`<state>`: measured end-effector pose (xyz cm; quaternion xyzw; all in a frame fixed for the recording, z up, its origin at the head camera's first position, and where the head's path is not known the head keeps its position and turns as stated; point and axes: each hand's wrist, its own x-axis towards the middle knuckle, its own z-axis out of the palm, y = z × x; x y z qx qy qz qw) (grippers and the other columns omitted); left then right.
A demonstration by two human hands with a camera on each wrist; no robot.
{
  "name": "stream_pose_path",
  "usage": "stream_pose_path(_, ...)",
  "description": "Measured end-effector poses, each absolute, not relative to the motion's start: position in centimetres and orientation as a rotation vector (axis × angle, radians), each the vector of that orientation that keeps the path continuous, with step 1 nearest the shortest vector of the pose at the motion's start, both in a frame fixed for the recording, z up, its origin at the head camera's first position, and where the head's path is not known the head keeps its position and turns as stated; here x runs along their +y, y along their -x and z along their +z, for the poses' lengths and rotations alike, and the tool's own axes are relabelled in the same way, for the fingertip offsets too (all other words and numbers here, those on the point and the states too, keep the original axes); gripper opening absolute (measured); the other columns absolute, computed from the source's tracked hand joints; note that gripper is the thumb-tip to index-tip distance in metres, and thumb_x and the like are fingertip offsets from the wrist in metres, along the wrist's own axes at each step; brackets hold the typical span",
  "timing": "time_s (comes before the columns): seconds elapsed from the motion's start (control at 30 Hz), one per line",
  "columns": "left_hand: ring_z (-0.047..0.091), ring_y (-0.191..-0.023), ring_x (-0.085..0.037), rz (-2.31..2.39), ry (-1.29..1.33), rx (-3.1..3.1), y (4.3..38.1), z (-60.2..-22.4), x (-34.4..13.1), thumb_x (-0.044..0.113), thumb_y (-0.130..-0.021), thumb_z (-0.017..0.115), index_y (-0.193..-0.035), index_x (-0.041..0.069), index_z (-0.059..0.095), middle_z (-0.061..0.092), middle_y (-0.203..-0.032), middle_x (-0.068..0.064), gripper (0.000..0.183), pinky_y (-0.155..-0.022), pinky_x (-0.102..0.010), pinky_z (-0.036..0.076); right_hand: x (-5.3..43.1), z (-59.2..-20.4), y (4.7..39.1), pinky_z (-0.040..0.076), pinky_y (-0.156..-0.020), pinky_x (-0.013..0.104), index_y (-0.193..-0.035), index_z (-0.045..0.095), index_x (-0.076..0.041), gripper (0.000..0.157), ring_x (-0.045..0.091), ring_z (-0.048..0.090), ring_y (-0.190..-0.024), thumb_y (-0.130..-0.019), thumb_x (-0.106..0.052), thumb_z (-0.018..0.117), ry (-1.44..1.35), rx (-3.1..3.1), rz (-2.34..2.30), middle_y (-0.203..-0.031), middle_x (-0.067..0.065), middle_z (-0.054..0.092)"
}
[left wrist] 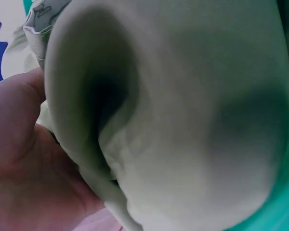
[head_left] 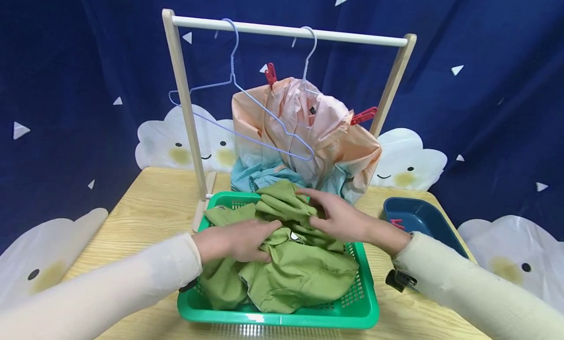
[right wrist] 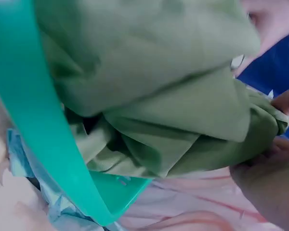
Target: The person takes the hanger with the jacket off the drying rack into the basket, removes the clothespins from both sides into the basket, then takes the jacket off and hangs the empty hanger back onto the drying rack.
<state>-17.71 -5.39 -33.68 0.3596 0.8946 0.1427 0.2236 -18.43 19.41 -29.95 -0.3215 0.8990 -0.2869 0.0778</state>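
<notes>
Here, the left hand (head_left: 240, 238) is pinching an olive-green cloth garment (head_left: 304, 271), bunched in the rectangular green plastic basket (head_left: 326, 321) below both grips, long axis unclear; the right hand (head_left: 340, 216) is pinching its far end, pointing away from the person. Only the left wrist view is showing a deep hollow fold (left wrist: 108, 91) beside the grip.

Olive-green fabric garment (head_left: 304, 276): crumpled, folded over itself, a pale patch (head_left: 295, 238) exposed near its middle. Heaped inside a green perforated plastic basket (head_left: 277, 321), far portion bunched toward the rim.
</notes>
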Motion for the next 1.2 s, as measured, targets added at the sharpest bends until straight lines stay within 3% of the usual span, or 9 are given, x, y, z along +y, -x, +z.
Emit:
stream_pose_path(0.1,0.055,-0.134,-0.029,0.336,-0.976,2.480,17.6,-33.7,-5.2,0.033,-0.094,0.073,-0.145,0.013,0.044,0.058,-0.144,-0.011,0.062,-0.113,-0.044,0.043,19.8,-30.0,16.6,0.049,-0.082,0.026,-0.133,0.064,-0.008,0.042,0.006,0.059,-0.091,-0.092,-0.003,0.055,1.038,2.622,-0.764,-0.110,0.001,0.071)
stream_pose_path(0.2,0.054,-0.134,-0.031,0.293,-0.972,2.492,17.5,-33.9,-5.1,0.035,-0.095,0.071,-0.141,0.012,0.049,0.058,-0.143,-0.012,0.056,-0.114,-0.044,0.043,19.9,-30.4,15.2,0.046,-0.091,0.035,-0.108,0.075,-0.016,0.022,0.014,0.056,-0.104,-0.093,-0.009,0.060,1.101,2.642,-0.673,-0.114,-0.001,0.067)
stream_pose_path(0.3,0.052,-0.135,-0.032,0.291,-0.982,2.496,17.5,-34.0,-5.0,0.035,-0.095,0.071,-0.138,0.013,0.050,0.056,-0.144,-0.014,0.053,-0.114,-0.045,0.042,20.1,-30.9,14.2,0.043,-0.099,0.047,-0.094,0.070,-0.022,0.003,0.024,0.052,-0.124,-0.094,-0.023,0.067,1.102,2.667,-0.598,-0.131,0.003,0.059)
stream_pose_path(0.4,0.053,-0.134,-0.031,0.340,-0.984,2.523,17.5,-33.8,-5.0,0.033,-0.093,0.073,-0.140,0.013,0.049,0.056,-0.144,-0.013,0.057,-0.112,-0.045,0.044,20.2,-31.4,13.8,0.043,-0.103,0.052,-0.098,0.060,-0.024,0.024,0.028,0.049,-0.134,-0.090,-0.041,0.074,1.092,2.625,-0.511,-0.142,0.005,0.054)
stream_pose_path(0.5,0.061,-0.121,-0.030,0.415,-1.026,2.637,17.3,-33.5,-5.1,0.031,-0.090,0.077,-0.136,0.008,0.053,0.062,-0.133,-0.014,0.057,-0.101,-0.045,0.052,20.6,-32.0,13.9,0.040,-0.110,0.051,-0.135,0.048,-0.023,0.064,0.026,0.046,-0.141,-0.085,-0.049,0.079,1.055,2.533,-0.441,-0.152,0.003,0.047)
stream_pose_path(0.63,0.053,-0.133,-0.040,0.397,-1.093,2.801,16.6,-33.0,-5.4,0.039,-0.083,0.083,-0.148,0.009,0.045,0.051,-0.148,-0.021,0.081,-0.101,-0.057,0.051,20.7,-32.7,14.3,0.024,-0.121,0.061,-0.164,0.003,-0.029,0.121,0.035,0.023,-0.155,-0.077,-0.053,0.084,0.964,2.484,-0.317,-0.169,0.002,0.021)
stream_pose_path(0.77,0.009,-0.156,-0.045,0.222,-1.027,2.695,16.2,-32.7,-5.6,0.051,-0.072,0.089,-0.163,0.032,0.015,0.003,-0.171,-0.015,0.118,-0.113,-0.075,0.025,20.1,-33.0,14.8,0.014,-0.121,0.069,-0.164,0.007,-0.030,0.120,0.040,0.002,-0.158,-0.075,-0.064,0.080,0.921,2.450,-0.165,-0.172,0.006,0.003)
stream_pose_path(0.87,-0.007,-0.158,-0.040,0.086,-0.941,2.573,16.4,-32.9,-5.6,0.056,-0.066,0.091,-0.162,0.041,0.005,-0.012,-0.172,-0.006,0.130,-0.114,-0.079,0.014,19.5,-33.1,15.3,0.010,-0.120,0.071,-0.163,0.013,-0.033,0.117,0.036,-0.008,-0.158,-0.073,-0.070,0.078,0.866,2.411,-0.062,-0.172,0.004,-0.007)
stream_pose_path(1.2,0.019,-0.156,-0.040,-0.060,-0.742,2.415,18.1,-34.3,-4.9,0.063,-0.065,0.088,-0.159,0.049,-0.001,0.005,-0.173,0.000,0.130,-0.106,-0.069,0.040,17.5,-35.0,16.4,0.005,-0.121,0.070,-0.160,0.001,-0.044,0.129,0.027,-0.008,-0.160,-0.062,-0.081,0.077,0.722,2.313,0.252,-0.172,-0.004,-0.006)
